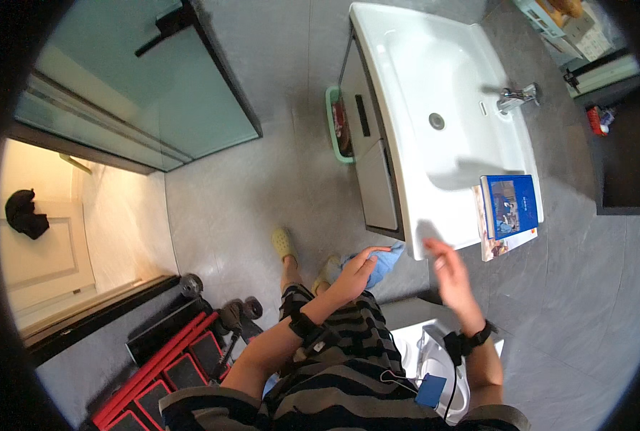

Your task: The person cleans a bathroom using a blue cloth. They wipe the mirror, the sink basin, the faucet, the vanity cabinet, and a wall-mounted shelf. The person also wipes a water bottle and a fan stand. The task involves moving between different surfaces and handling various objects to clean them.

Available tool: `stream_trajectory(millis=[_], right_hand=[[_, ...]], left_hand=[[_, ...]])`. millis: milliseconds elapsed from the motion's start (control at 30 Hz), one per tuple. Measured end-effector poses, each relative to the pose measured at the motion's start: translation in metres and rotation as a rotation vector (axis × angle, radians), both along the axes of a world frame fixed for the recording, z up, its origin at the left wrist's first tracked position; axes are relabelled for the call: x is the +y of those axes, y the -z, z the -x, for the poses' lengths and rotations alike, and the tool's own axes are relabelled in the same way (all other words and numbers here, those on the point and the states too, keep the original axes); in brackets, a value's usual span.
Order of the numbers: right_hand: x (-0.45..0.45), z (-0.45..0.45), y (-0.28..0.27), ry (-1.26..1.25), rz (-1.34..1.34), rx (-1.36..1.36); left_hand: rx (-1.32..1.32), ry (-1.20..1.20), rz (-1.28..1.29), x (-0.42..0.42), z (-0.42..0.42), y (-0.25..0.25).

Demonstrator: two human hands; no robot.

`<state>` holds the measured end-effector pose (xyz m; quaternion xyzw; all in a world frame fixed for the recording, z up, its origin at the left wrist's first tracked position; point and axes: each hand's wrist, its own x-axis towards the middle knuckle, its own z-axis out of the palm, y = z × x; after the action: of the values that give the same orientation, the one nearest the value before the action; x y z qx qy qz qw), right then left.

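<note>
A light blue cloth [383, 265] hangs from my left hand [356, 273], which is beside the near corner of the white washbasin [452, 215]. My right hand [451, 277] is over or just off the basin's near edge, with nothing seen in it and its fingers partly spread. Two books lie stacked on the basin's right rim: a blue book [524, 202] on top of a lighter one [508, 249]. The chrome faucet [516, 98] stands at the basin's back, and the drain [437, 121] shows in the bowl.
A grey vanity cabinet [376, 186] supports the basin, with a green tub [331, 126] beside it. A glass door [206, 102] stands at the upper left. A red-and-black folded item [158, 372] leans at the lower left. Behind my right arm is a white fixture [433, 350].
</note>
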<state>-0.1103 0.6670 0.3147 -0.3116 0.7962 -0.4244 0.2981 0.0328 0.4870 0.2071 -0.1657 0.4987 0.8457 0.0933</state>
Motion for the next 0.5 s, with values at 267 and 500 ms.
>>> stream_trajectory(millis=[267,500], right_hand=[[-0.015,-0.013,-0.035,0.207,0.202,0.516],[-0.015,0.001,0.019,0.034,-0.154,0.577]], left_hand=[[0.465,-0.1,0.116,-0.002,0.049,-0.104],[0.29,-0.239,0.561,-0.057,0.019,-0.095]])
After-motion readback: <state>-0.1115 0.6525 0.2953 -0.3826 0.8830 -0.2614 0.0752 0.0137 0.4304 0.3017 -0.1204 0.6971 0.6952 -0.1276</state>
